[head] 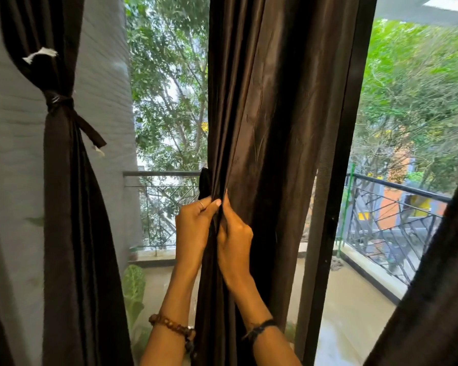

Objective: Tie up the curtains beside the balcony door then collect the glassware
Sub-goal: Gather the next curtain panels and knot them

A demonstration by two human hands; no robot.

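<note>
The dark brown satin curtain [275, 101] at frame centre runs off the top and bottom edges. Its folds hide the fingertips of the left hand [193, 223] and right hand [234, 233]. Both forearms are cut off at the bottom edge.

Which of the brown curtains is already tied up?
The left curtain, against the wall: a knotted tie cinches it. The middle curtain hangs loose.
</note>
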